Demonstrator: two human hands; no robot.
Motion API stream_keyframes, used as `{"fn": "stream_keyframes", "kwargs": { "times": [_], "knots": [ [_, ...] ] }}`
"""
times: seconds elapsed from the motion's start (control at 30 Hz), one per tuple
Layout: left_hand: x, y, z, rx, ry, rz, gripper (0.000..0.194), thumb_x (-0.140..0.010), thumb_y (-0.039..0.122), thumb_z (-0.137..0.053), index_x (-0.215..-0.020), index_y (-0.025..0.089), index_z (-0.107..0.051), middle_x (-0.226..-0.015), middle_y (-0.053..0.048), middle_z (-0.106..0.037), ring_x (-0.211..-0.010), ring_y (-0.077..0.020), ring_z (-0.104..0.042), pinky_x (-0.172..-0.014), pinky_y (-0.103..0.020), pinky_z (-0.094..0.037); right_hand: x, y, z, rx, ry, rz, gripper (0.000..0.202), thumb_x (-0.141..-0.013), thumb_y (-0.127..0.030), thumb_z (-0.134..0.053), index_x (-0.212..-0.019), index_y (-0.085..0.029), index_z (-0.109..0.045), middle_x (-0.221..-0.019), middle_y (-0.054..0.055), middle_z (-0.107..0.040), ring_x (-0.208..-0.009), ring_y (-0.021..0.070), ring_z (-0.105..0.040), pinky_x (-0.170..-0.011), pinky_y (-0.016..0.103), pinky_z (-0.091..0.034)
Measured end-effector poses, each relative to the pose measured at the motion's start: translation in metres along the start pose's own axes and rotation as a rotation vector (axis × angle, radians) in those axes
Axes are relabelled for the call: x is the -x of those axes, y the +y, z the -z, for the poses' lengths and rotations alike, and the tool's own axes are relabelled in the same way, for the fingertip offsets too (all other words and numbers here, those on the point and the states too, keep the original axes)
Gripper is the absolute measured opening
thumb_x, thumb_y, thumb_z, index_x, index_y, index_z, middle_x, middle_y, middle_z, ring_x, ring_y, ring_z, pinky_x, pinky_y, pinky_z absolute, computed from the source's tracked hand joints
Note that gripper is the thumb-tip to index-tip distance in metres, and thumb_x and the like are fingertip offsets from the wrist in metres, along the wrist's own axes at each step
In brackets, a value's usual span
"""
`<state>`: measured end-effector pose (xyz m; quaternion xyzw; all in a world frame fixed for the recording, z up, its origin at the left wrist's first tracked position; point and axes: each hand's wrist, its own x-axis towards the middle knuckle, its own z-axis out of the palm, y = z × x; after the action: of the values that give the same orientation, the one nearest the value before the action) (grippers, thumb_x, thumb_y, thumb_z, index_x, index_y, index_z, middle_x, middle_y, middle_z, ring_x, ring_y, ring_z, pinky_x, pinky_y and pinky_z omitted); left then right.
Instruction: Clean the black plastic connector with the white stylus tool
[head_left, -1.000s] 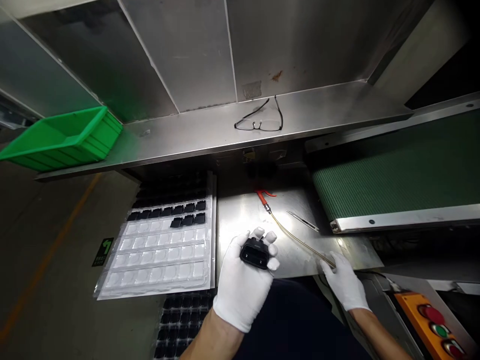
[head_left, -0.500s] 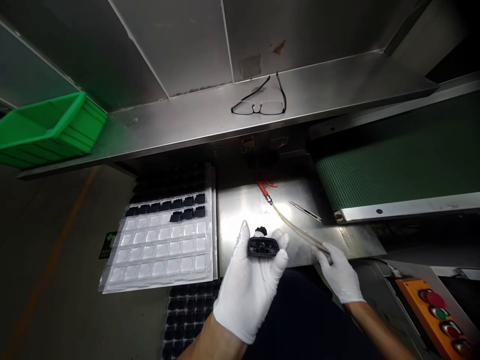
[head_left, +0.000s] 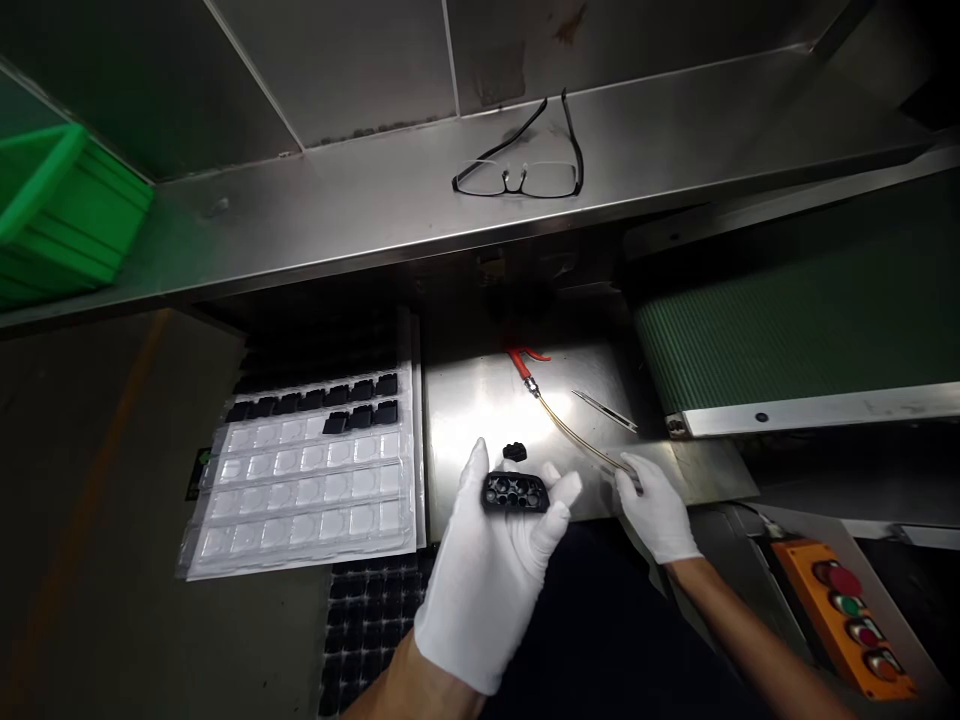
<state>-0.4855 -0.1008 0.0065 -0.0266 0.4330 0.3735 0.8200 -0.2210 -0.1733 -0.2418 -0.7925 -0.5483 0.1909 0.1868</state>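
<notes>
dim room; a steel shelf (head_left: pixel 360 215) runs below grey wall panels (head_left: pixel 352 60) (a green bin (head_left: pixel 60 215) sits at its left end), with a bright steel worktop (head_left: pixel 480 410) and bare floor (head_left: pixel 82 520) beneath.

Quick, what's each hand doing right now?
Left hand: holding a black plastic part between thumb and fingers.
Right hand: gripping the end of a thin tube.

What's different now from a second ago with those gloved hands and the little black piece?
The left hand has turned the black part so its holed face shows. The right hand has closed on the tube's end. The glasses, tweezers and tray lie unchanged.
</notes>
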Motion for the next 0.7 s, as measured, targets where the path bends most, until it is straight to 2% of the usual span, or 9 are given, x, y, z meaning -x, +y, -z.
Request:
{"fn": "stream_keyframes", "kwargs": {
  "times": [0.07, 0.17, 0.23, 0.33, 0.43, 0.5, 0.57, 0.63, 0.7],
  "knots": [
    [-0.001, 0.002, -0.002, 0.017, -0.021, 0.033, 0.029, -0.092, 0.044, -0.062, -0.117, 0.028, -0.061, -0.111, -0.007, -0.069, -0.107, -0.0248, -0.071, -0.087, -0.040, -0.065, -0.022, -0.008, 0.000, 0.036, -0.006, 0.041, 0.041, -0.098, -0.035, -0.039, -0.131, -0.017, -0.057, -0.139, 0.007, -0.054, -0.129, 0.0214, -0.049, -0.114, 0.034, -0.040],
    [-0.005, 0.005, -0.004, 0.109, -0.094, 0.122, 0.030, -0.090, 0.046, -0.066, -0.112, 0.027, -0.062, -0.116, -0.004, -0.068, -0.107, -0.0214, -0.072, -0.083, -0.027, -0.064, -0.061, -0.024, -0.002, 0.134, -0.037, 0.065, 0.040, -0.099, -0.024, -0.040, -0.136, -0.012, -0.053, -0.147, 0.010, -0.045, -0.135, 0.0234, -0.042, -0.118, 0.036, -0.036],
    [-0.008, 0.007, -0.004, 0.167, -0.122, 0.184, 0.033, -0.089, 0.049, -0.066, -0.108, 0.022, -0.064, -0.116, -0.005, -0.069, -0.102, -0.0191, -0.073, -0.074, -0.018, -0.063, -0.087, -0.033, -0.006, 0.226, -0.069, 0.053, 0.038, -0.100, -0.019, -0.044, -0.136, -0.012, -0.052, -0.148, 0.012, -0.042, -0.134, 0.0257, -0.042, -0.115, 0.041, -0.039],
    [-0.013, 0.009, -0.006, 0.104, -0.055, 0.198, 0.028, -0.093, 0.039, -0.064, -0.111, 0.018, -0.065, -0.118, -0.013, -0.070, -0.106, -0.0228, -0.073, -0.067, -0.017, -0.063, -0.117, -0.041, -0.012, 0.371, -0.138, 0.003, 0.032, -0.101, -0.023, -0.056, -0.131, -0.014, -0.055, -0.138, 0.012, -0.050, -0.125, 0.0272, -0.049, -0.104, 0.046, -0.048],
    [-0.018, 0.011, -0.008, 0.063, 0.000, 0.160, 0.024, -0.091, 0.019, -0.062, -0.116, 0.019, -0.065, -0.122, -0.013, -0.070, -0.118, -0.0240, -0.067, -0.079, -0.019, -0.063, -0.135, -0.043, -0.016, 0.484, -0.229, -0.086, 0.028, -0.101, -0.030, -0.062, -0.123, -0.013, -0.060, -0.120, 0.010, -0.059, -0.109, 0.0241, -0.059, -0.092, 0.043, -0.055],
    [-0.019, 0.012, -0.010, 0.089, 0.008, 0.120, 0.023, -0.091, 0.016, -0.061, -0.114, 0.019, -0.065, -0.120, -0.012, -0.070, -0.117, -0.0220, -0.068, -0.089, -0.022, -0.061, -0.140, -0.042, -0.017, 0.520, -0.284, -0.122, 0.026, -0.101, -0.031, -0.063, -0.119, -0.012, -0.061, -0.114, 0.009, -0.061, -0.103, 0.0222, -0.061, -0.088, 0.040, -0.057],
    [-0.019, 0.014, -0.010, 0.110, -0.032, 0.091, 0.019, -0.093, 0.023, -0.061, -0.112, 0.020, -0.064, -0.111, -0.010, -0.071, -0.104, -0.0182, -0.073, -0.087, -0.023, -0.062, -0.141, -0.042, -0.017, 0.530, -0.321, -0.127, 0.025, -0.101, -0.031, -0.063, -0.118, -0.013, -0.062, -0.113, 0.009, -0.061, -0.102, 0.0218, -0.061, -0.087, 0.039, -0.058],
    [-0.018, 0.014, -0.007, 0.085, -0.122, 0.078, 0.024, -0.096, 0.038, -0.059, -0.112, 0.021, -0.062, -0.100, -0.007, -0.070, -0.073, -0.0111, -0.072, -0.061, -0.016, -0.061, -0.139, -0.042, -0.018, 0.529, -0.342, -0.132, 0.025, -0.102, -0.031, -0.062, -0.119, -0.013, -0.061, -0.115, 0.009, -0.060, -0.104, 0.0223, -0.061, -0.088, 0.040, -0.058],
    [-0.018, 0.014, -0.002, 0.018, -0.220, 0.072, 0.037, -0.097, 0.053, -0.051, -0.107, 0.019, -0.061, -0.085, -0.003, -0.066, -0.043, -0.0033, -0.054, -0.033, -0.011, -0.040, -0.135, -0.043, -0.017, 0.519, -0.348, -0.145, 0.026, -0.102, -0.030, -0.061, -0.122, -0.013, -0.060, -0.116, 0.009, -0.059, -0.106, 0.0231, -0.060, -0.089, 0.041, -0.057]
  ]
}}
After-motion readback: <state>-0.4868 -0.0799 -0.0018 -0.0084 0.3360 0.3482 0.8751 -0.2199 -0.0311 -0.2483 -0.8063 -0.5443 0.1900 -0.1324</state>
